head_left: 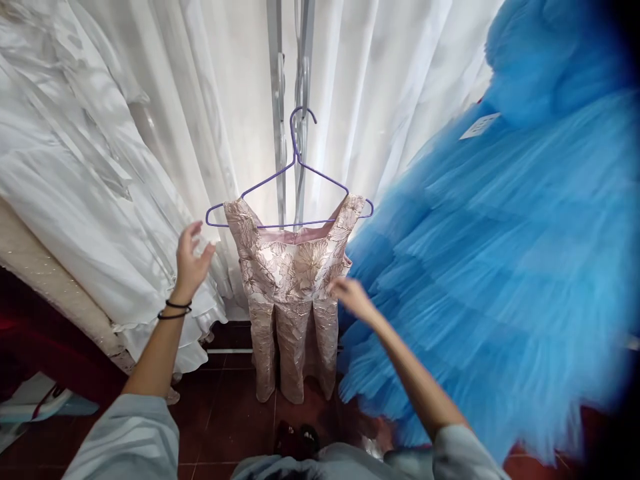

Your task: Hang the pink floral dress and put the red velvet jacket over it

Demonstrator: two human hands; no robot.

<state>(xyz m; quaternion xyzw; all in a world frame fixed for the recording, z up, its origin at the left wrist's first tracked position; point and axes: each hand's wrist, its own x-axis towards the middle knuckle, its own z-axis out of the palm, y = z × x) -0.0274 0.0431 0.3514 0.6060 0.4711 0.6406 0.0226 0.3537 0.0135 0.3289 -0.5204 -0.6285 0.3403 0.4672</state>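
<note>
A pale pink dress [294, 267] with a raised gold-toned floral pattern hangs by its wide straps on a purple wire hanger [270, 179]. The hanger's hook is up at a grey metal upright, and the dress front faces me. My left hand [193, 263] is raised just left of the hanger's end, thumb and fingers apart, holding nothing. At the dress's right side, around waist height, is my right hand [353, 298]. Its fingers are bent and slightly blurred over the dress edge; whether they grip the fabric does not show.
White gowns [95, 173] hang on the left. A large blue ruffled tulle gown [490, 267] with a white tag [480, 126] fills the right side. Behind the hanger are a metal upright [277, 80] and a white curtain [370, 73]. Below lies a dark red tiled floor [235, 413].
</note>
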